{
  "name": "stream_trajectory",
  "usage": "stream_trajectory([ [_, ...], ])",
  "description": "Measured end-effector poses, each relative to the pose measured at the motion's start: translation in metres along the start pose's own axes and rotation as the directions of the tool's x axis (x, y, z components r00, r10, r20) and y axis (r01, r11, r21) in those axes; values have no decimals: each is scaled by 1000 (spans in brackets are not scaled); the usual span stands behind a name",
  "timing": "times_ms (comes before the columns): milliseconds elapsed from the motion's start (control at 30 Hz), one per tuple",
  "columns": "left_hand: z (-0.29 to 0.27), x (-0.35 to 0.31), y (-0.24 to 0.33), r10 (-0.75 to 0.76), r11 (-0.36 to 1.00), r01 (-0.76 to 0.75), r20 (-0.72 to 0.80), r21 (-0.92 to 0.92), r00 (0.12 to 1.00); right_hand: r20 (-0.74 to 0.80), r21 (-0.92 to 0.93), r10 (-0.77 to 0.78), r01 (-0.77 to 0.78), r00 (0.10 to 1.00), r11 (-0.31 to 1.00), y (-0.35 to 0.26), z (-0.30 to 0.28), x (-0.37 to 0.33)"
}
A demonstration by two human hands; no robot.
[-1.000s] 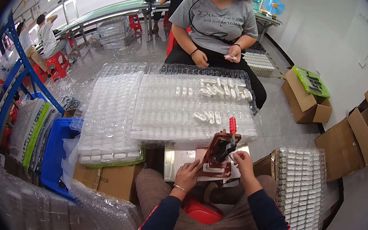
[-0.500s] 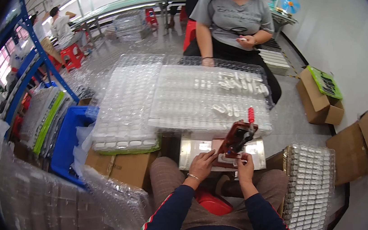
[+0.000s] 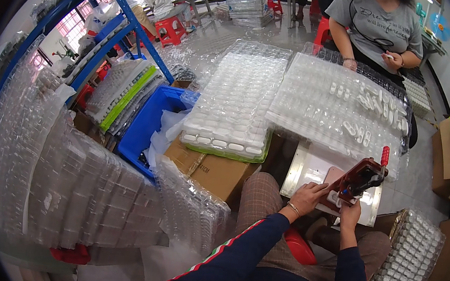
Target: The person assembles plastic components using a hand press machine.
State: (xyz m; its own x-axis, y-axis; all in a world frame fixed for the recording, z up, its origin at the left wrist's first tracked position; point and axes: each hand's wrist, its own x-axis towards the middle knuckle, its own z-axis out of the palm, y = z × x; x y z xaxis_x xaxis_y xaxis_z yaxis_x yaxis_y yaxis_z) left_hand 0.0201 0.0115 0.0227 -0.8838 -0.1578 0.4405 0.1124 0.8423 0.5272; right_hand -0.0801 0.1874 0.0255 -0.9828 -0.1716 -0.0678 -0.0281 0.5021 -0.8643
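A red-brown clamp fixture (image 3: 354,181) with a red-gripped lever (image 3: 385,155) stands on a pale metal-edged board (image 3: 307,166) in front of me. A small white plastic part (image 3: 334,198) shows low in the fixture, between my hands. My left hand (image 3: 307,199) rests against the left side of the fixture's base, fingers stretched forward. At the fixture's front right, my right hand (image 3: 350,214) has its fingers closed beside the white part. What those fingers hold, if anything, is hidden.
Clear trays of white parts (image 3: 236,92) are stacked beyond my hands, beside another stack (image 3: 319,90) with loose white pieces. A filled tray (image 3: 408,261) stands right. Left are a blue bin (image 3: 153,115), cardboard box (image 3: 212,175) and blue rack (image 3: 138,25). A person (image 3: 379,30) sits opposite.
The view has swung left, so the whole scene sits further right in the picture. Both hands stay at the fixture, which still stands with its lever raised.
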Motion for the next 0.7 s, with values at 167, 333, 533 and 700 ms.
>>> stream_trajectory([
  [167, 4, -4, 5, -10, 1000, 10, 38, 2, 999, 161, 169, 235, -262, 958, 950, -16, -14, -9],
  [333, 18, -2, -14, 40, 995, -37, 29, -97, 999, 156, 345, 174, -218, 972, 913, -10, 3, -1],
  [533, 7, 12, -13, 67, 997, -67, -8, 44, 998, 147, -25, 257, -257, 955, 966, -29, -11, 2],
  [700, 11, 12, -3, 59, 997, -59, 6, 42, 998, 122, -131, 274, -258, 954, 957, -29, -20, -2],
])
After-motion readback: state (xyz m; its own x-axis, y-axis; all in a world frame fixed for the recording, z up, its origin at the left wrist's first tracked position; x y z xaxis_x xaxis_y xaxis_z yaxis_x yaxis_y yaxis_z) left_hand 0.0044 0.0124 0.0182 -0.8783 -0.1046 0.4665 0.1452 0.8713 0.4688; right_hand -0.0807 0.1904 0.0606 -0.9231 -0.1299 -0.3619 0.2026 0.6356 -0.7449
